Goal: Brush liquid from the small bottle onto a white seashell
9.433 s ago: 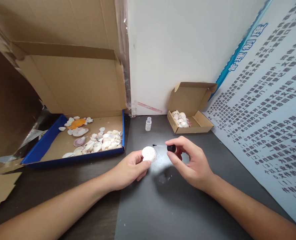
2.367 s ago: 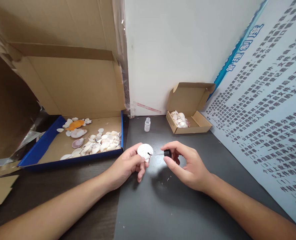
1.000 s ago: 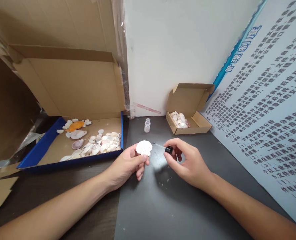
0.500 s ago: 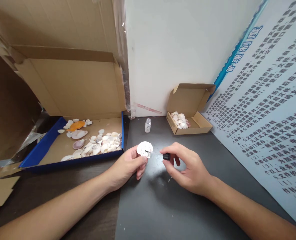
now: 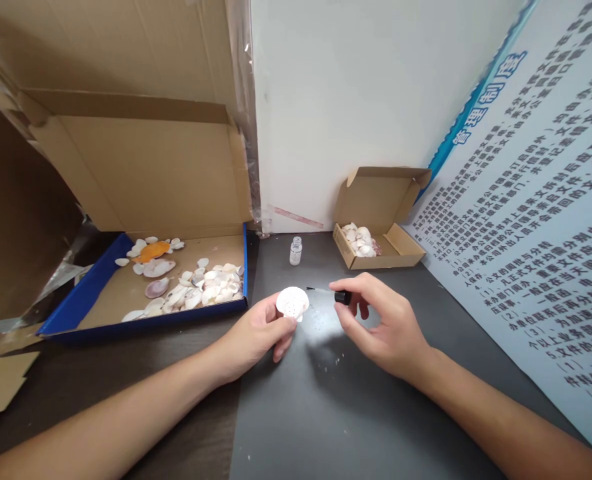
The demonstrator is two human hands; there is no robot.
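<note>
Between the thumb and fingers of my left hand [image 5: 261, 330] is a white scallop-like shell [image 5: 292, 302] with small dark specks on its face. My right hand [image 5: 376, 320] pinches the black cap of a brush [image 5: 343, 297]; its clear stem points left and ends in a dark tip near the shell's right edge. The tip looks just apart from the shell. Behind both hands a small clear glass bottle [image 5: 296, 252] with a white label stands upright and uncapped on the dark tabletop [image 5: 306, 427].
On the left, a blue-sided cardboard box [image 5: 146, 321] holds many loose shells [image 5: 216, 283] and an orange shell [image 5: 155, 251]. A smaller open carton [image 5: 396, 250] with shells stands at the back right. A printed board [image 5: 541, 220] leans along the right. White crumbs dot the tabletop.
Over the last half second the brush tip has come off the shell's face and moved right and up with my right hand. The shell has shifted slightly right. Bottle and boxes stay put.
</note>
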